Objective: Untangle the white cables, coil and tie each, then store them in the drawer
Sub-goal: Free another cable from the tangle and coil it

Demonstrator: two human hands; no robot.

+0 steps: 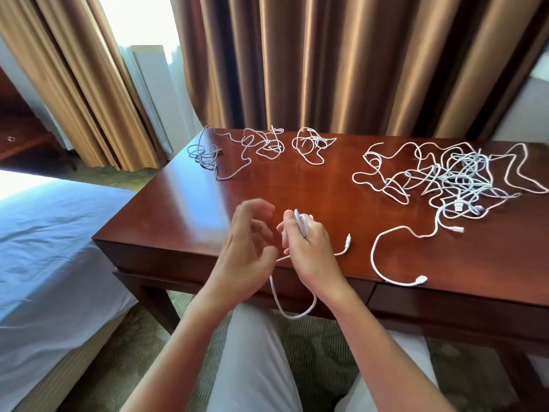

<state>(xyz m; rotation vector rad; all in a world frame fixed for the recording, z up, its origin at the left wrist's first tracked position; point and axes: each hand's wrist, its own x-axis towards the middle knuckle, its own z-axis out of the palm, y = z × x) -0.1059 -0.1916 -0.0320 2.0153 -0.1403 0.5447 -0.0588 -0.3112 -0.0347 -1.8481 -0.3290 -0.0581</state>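
My right hand [306,248] grips a partly coiled white cable [300,220] over the front edge of the wooden desk [193,209]. A loop of that cable [292,313] hangs below the desk edge, and its plug end [347,240] sticks out to the right. My left hand [246,251] is blurred, its fingers spread and loosely curled just left of the coil; the cable passes close to its palm. A big tangle of white cables [457,176] lies at the right of the desk. The closed drawer front [445,304] runs under the desktop.
Smaller loose cables lie at the back: a grey one [208,156], a white one [264,144] and another white one [312,144]. One long white cable [386,257] curls near the front edge. A bed [44,248] stands at the left, curtains [326,69] behind.
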